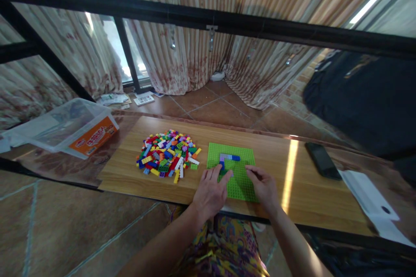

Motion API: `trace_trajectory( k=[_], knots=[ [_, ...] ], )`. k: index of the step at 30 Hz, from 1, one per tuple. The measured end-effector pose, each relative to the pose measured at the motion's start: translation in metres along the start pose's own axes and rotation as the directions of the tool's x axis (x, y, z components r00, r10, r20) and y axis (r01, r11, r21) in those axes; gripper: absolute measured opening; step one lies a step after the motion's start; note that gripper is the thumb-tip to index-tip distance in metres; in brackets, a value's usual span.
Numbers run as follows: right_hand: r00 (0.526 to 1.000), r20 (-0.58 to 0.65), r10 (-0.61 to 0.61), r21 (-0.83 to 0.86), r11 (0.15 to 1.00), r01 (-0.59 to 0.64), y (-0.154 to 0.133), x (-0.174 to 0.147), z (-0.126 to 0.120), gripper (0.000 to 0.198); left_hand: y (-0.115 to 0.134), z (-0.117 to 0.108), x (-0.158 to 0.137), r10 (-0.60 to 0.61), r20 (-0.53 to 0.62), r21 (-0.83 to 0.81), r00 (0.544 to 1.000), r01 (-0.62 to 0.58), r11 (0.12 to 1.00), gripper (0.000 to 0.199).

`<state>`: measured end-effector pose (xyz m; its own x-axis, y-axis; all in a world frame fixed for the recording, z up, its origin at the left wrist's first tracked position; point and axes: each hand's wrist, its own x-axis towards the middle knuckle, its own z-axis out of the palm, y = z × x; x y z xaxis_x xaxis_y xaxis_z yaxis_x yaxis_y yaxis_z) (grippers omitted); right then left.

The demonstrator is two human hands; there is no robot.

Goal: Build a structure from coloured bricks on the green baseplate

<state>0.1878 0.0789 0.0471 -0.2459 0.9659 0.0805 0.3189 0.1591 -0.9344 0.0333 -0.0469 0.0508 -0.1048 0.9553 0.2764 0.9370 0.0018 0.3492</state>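
A: Where to log green baseplate (245,188)?

B: On wood tabletop (130,151), approx. mid-length, betw. L hand (212,187) & R hand (264,185). To its left, well apart from R hand: brick pile (169,153), mixed colours, heaped.

A: Anything on plate?

B: Yes, in upper half: bent row of bricks, w/ lavender brick (222,156) at corner, blue brick (235,158) at R end, more blue at lower end, by L fingertips.

A: L fingers?

B: Over plate's left part, moderate gap thumb to index. Partly masking bricks; can't tell if gripping any.

A: R fingers?

B: Over plate's R edge, thumb & index narrow, near-meeting. Can't tell if holding a small pc.

A: Surroundings?

B: Far R: black phone (322,160), just beside white item (368,194). Far L: clear tub (58,125), w/ orange label (94,136).
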Motion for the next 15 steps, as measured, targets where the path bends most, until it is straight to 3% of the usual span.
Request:
trace_trajectory(
  k=[3, 5, 8, 11, 13, 15],
  knots=[
    [0.997, -0.053, 0.054, 0.037, 0.998, -0.052, -0.007, 0.002, 0.0, 0.025, 0.001, 0.001, 0.0, -0.004, 0.002, 0.013, 1.0, 0.004, 1.0, 0.054],
    [1.0, -0.017, 0.014, 0.019, 1.0, -0.014, -0.017, 0.002, 0.005, 0.025, 0.002, 0.002, 0.0, -0.006, 0.006, 0.024, 1.0, 0.006, 1.0, 0.053],
    [0.985, 0.127, -0.116, -0.042, 0.992, 0.123, -0.036, 0.0, 0.022, 0.026, 0.003, 0.002, 0.0, -0.013, 0.004, 0.04, 1.0, 0.012, 0.999, 0.05],
    [0.932, 0.273, -0.237, -0.038, 0.966, 0.256, -0.057, -0.003, 0.048, 0.025, 0.003, 0.003, 0.001, -0.015, 0.036, 0.013, 0.999, 0.014, 1.0, 0.042],
    [0.886, 0.352, -0.301, -0.045, 0.94, 0.337, -0.07, -0.003, 0.068, 0.023, 0.004, 0.007, 0.002, -0.027, 0.069, -0.096, 0.997, 0.034, 0.995, 0.041],
    [0.832, 0.422, -0.36, -0.044, 0.909, 0.415, -0.082, -0.003, 0.088, 0.022, 0.007, 0.014, 0.004, -0.103, 0.091, -0.351, 0.99, 0.129, 0.928, 0.044]
  ],
)
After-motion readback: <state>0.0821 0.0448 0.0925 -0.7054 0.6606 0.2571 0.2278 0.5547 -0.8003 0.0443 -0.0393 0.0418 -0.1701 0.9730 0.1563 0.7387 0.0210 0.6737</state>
